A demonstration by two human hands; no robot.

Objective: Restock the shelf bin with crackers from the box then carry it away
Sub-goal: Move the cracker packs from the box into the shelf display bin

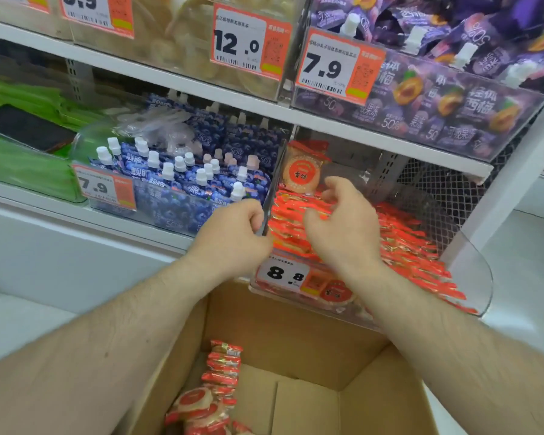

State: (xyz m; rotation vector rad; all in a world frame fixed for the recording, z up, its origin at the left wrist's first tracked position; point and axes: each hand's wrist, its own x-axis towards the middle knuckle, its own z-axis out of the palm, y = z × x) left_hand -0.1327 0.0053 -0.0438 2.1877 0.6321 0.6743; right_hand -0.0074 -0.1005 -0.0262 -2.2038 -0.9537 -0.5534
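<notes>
A clear plastic shelf bin (479,271) on the lower shelf holds several red cracker packs (405,246). One round cracker pack (302,174) stands upright at its back left. My left hand (233,237) has its fingers curled at the upper edge of the bin's left wall and seems to grip it. Just right of it, my right hand (343,227) hovers over the packs with loosely curled fingers and nothing visibly in it. Below the bin stands an open cardboard box (296,328), with a few cracker packs (222,372) lying in its left corner.
A price tag reading 8.8 (283,273) hangs on the bin's front. Left of the bin is a bin of blue spouted pouches (182,180). Purple pouches (437,98) fill the shelf above. Green packs (19,164) lie at the far left. A white shelf post (515,171) rises on the right.
</notes>
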